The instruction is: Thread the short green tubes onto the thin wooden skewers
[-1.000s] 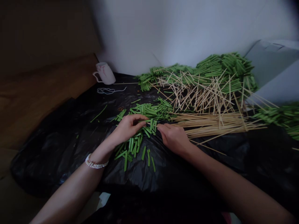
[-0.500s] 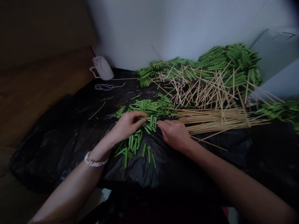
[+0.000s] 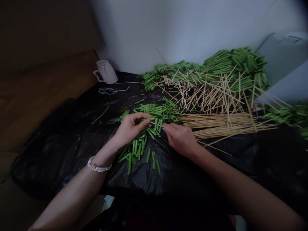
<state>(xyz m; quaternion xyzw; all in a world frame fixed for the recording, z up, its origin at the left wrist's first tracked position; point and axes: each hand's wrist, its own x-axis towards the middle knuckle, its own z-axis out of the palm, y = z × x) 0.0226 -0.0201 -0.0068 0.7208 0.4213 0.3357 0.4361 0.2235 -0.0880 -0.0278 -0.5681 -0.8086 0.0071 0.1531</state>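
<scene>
My left hand (image 3: 132,128) is pinched on a short cut green stalk piece (image 3: 151,118), with the fingertips covering part of it. Facing it, my right hand (image 3: 180,136) is closed on one end of a thin bamboo skewer (image 3: 152,123). Several green pieces (image 3: 158,125) sit side by side across the skewer between my hands. The pale skewer tip shows close to my left thumb. Loose green pieces (image 3: 138,147) lie under and in front of my left hand, and a heap of cut pieces (image 3: 156,110) is just beyond it.
Bare skewers (image 3: 223,123) lie in a bundle to the right. Behind them, filled skewers (image 3: 218,62) are piled against the wall, with more green pieces (image 3: 288,115) at far right. A mug (image 3: 107,72) and white string (image 3: 108,91) are at back left. Black plastic (image 3: 79,154) covers the surface.
Both hands stay almost in place. The green piece at my left fingertips has shifted slightly, and more of the pale skewer tip shows. The threaded pieces lean a little more.
</scene>
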